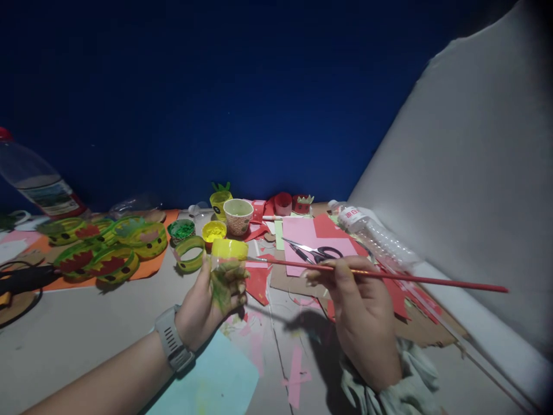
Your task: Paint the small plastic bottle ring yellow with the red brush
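My left hand (222, 294) is closed round a short clear plastic ring (230, 249); its upper band is yellow and the lower part is see-through. Green paint smears show on the palm and fingers. Between the thumb and fingers of my right hand (360, 317) is a thin paintbrush (415, 278) with a long red handle. Its tip points left and meets or almost meets the right side of the ring. Just behind the left hand stand a cup of yellow paint (214, 231), a cup of green paint (181, 230) and a yellow-green ring (190, 255).
Several decorated yellow-green rings (113, 265) lie at left on orange paper (162, 253), near a big bottle (47, 193). Scissors (317, 252) rest on pink paper (298, 230). A paper cup (238, 217) stands behind; a clear bottle (380, 236) lies at right by a white panel (479, 173).
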Demonstrator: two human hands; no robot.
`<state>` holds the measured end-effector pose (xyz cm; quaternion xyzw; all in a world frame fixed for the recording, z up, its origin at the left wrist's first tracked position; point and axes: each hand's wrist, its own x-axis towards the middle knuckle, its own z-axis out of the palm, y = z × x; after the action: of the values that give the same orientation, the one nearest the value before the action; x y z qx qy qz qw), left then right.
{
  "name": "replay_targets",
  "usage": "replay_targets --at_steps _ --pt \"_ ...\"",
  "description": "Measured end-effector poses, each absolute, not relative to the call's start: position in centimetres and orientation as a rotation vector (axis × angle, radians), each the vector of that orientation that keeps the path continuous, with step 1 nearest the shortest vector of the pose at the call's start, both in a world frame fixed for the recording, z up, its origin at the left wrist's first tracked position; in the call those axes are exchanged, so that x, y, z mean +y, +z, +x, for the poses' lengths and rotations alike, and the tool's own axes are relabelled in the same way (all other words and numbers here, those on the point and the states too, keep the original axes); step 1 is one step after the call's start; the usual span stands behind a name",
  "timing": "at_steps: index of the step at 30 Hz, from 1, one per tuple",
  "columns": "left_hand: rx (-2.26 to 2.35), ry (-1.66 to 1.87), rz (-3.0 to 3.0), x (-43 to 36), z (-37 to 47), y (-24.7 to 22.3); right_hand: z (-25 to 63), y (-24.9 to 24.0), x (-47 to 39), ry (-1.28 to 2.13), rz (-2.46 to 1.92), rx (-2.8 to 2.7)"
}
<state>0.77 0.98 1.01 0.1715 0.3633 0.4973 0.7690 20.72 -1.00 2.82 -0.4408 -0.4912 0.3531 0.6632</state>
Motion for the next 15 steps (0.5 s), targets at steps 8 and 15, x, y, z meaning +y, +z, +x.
replay_targets --at_steps 8,15 --pt "0.666 1.019 0.326 1.01 0.52 0.73 20.25 2.12 -0.72 0.813 -1.049 -1.104" --pt "0.635 0.986 0.282 1.14 0.15 0.54 20.31 2.19 -0.72 0.776 -1.083 -1.121"
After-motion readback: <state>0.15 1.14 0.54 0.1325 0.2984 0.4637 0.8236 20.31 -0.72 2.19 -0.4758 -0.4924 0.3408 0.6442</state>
